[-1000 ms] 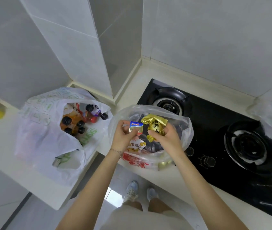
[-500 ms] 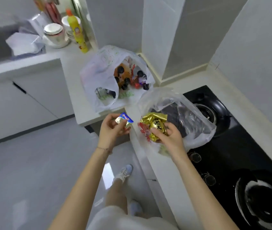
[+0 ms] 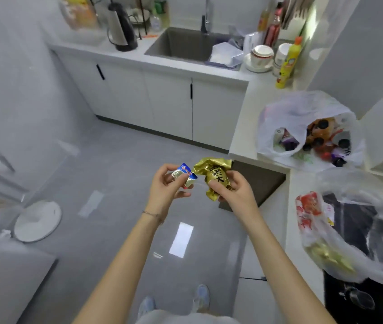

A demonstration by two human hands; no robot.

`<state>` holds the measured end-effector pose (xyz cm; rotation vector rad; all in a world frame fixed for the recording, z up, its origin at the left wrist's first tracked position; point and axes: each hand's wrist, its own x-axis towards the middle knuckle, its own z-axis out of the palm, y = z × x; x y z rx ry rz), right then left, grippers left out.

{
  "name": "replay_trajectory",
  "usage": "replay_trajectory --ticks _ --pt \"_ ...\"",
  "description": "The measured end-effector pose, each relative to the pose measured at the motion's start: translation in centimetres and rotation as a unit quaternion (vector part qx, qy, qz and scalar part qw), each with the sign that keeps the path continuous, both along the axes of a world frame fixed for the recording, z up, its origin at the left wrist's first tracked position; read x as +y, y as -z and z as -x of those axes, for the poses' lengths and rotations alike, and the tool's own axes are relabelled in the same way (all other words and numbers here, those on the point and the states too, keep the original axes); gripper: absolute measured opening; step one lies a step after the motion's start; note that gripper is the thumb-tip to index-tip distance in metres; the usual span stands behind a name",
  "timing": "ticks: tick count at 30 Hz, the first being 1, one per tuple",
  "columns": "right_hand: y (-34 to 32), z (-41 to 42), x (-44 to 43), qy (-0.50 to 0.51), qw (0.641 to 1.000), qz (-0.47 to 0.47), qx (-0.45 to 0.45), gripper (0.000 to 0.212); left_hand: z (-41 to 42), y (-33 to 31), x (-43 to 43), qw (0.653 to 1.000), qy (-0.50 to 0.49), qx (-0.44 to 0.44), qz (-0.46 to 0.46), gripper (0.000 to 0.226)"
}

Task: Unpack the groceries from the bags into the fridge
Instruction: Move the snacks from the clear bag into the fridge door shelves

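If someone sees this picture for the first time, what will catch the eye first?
The shiny gold packet in the right hand, mid-frame above the floor, beside the small blue-topped packet in the left hand. Next, the white bag of bottles on the counter at right.

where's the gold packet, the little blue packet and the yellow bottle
gold packet (image 3: 216, 176), head view, on its printed front
little blue packet (image 3: 186, 170), head view, on its blue top
yellow bottle (image 3: 287, 64), head view, on the middle of its body
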<state>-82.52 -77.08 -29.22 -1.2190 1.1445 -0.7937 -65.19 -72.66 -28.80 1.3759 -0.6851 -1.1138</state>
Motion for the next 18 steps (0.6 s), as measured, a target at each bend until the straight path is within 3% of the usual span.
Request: replay_trajectory --ticks 6,14,18 --pt "-0.9 -9.5 4.0 -0.101 0.995 -0.005 -0.011 0.049 -7.1 -1.0 7.1 0.994 -0.104 0.008 0.017 0.012" --pt "-2.3 -20.4 12.2 -0.136 0.990 0.010 -0.041 0.062 -17.2 -2.7 18.4 0.978 -0.196 -0.031 0.055 0.010" --pt "-2.6 -25.7 17.5 -0.160 0.986 0.028 -0.038 0.050 -22.5 -3.2 24.6 0.971 -0.223 -0.051 0.071 0.010"
